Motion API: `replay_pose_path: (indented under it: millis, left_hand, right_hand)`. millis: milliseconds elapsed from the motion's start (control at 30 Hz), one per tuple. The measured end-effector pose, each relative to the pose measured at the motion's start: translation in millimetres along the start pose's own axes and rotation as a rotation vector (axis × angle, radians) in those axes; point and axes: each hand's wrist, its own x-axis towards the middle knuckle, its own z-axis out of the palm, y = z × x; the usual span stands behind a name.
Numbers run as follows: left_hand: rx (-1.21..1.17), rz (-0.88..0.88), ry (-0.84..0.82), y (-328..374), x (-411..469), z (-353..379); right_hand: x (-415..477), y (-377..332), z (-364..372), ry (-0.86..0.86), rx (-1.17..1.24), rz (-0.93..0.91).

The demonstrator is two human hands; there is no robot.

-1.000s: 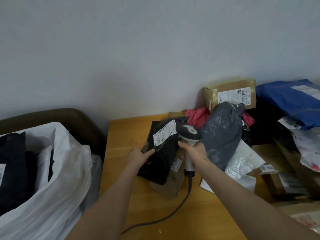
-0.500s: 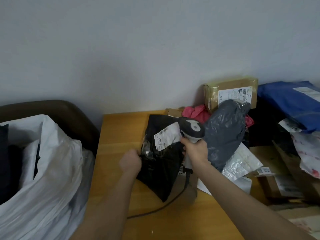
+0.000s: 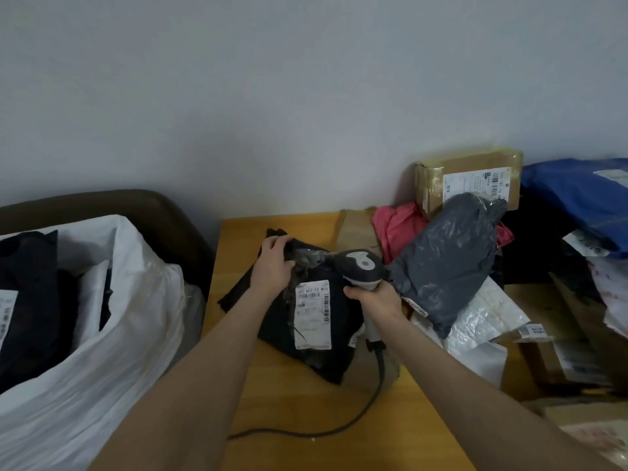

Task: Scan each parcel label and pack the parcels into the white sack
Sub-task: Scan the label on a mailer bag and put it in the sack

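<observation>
PACKING DESK: A person's left hand (image 3: 273, 263) grips the far-left corner of a black parcel (image 3: 321, 367) on a wooden table (image 3: 272, 402). The fingers curl over the edge & the thumb presses into the crinkled plastic. The forearm is stretched fwd w/ the wrist near straight. The parcel lies flat at table ctr, its white label (image 3: 312, 316) face up w/ barcodes showing.

The right hand (image 3: 373, 299) is wrapped round the handle of a barcode scanner (image 3: 362, 266), fingers clamped on it, the arm reaching in from lower right. The scanner head, grey w/ a white patch, sits above the fist at the parcel's right edge, just beside the label; which way its window faces can't be told. Its cable (image 3: 339, 426) trails back across the table.

At left, off the table, the white sack (image 3: 112, 334) stands open w/ dark parcels (image 3: 30, 300) inside. At right is a pile incl. a grey parcel (image 3: 445, 266), a pink parcel (image 3: 397, 229), a blue parcel (image 3: 574, 192) & a taped cardboard box (image 3: 431, 185) against the wall (image 3: 306, 96).
</observation>
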Motion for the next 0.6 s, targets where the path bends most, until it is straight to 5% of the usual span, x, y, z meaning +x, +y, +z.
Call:
replay_pose_path:
  millis: [267,600]
  left_hand:
    - [0.006,-0.572,-0.084,-71,-62,39]
    - [-0.562,-0.727,-0.115,-54,-47,69]
  right_hand:
    - [0,22,7,0.061,-0.139,-0.056]
    - [-1,27,21,-0.045,-0.135,-0.081]
